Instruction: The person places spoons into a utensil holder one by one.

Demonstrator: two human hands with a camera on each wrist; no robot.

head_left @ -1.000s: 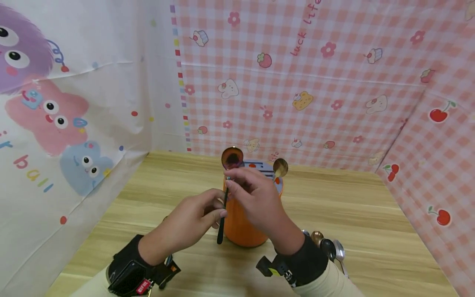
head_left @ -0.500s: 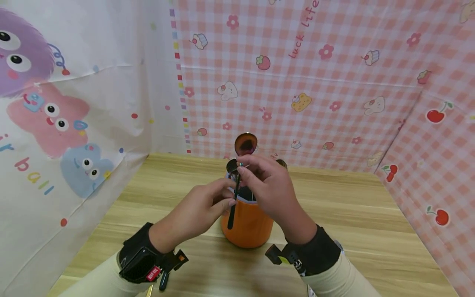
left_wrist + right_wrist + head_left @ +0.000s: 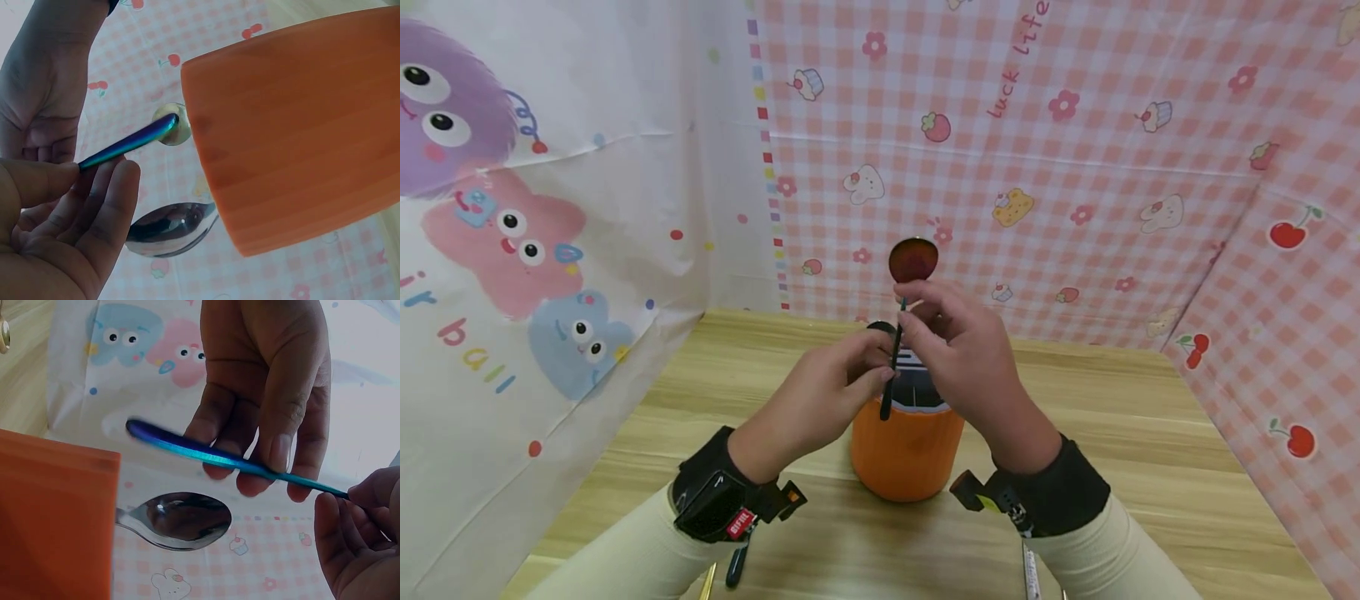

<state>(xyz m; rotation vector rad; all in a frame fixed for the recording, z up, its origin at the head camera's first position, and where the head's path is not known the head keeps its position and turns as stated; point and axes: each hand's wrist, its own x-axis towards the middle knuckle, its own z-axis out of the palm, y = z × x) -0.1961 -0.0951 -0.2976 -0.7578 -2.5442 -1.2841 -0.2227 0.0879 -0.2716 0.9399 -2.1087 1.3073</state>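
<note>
A spoon (image 3: pixel 913 260) with a dark bowl and a shiny blue-purple handle (image 3: pixel 206 454) is held upright, bowl uppermost, in front of the checked backdrop. My left hand (image 3: pixel 817 398) holds its handle partway along between thumb and fingers, and the handle's end sticks out below. Higher up, my right hand (image 3: pixel 964 360) pinches the neck just under the bowl. Behind the hands stands an orange holder (image 3: pixel 906 458) with a slotted top, which the hands partly cover. A silver spoon (image 3: pixel 187 520) rises from it, and a gold spoon bowl (image 3: pixel 172 134) shows beside its rim.
On the wooden tabletop (image 3: pixel 1135 433), a dark handle (image 3: pixel 737 567) and a gold handle (image 3: pixel 707 583) lie near the left forearm. A silver handle (image 3: pixel 1031 570) lies by the right sleeve. Printed cloths (image 3: pixel 970 150) enclose the back and sides.
Both hands have moved up and to the right together, carrying the spoon, while their hold on it stays much the same. More of the orange holder's front shows.
</note>
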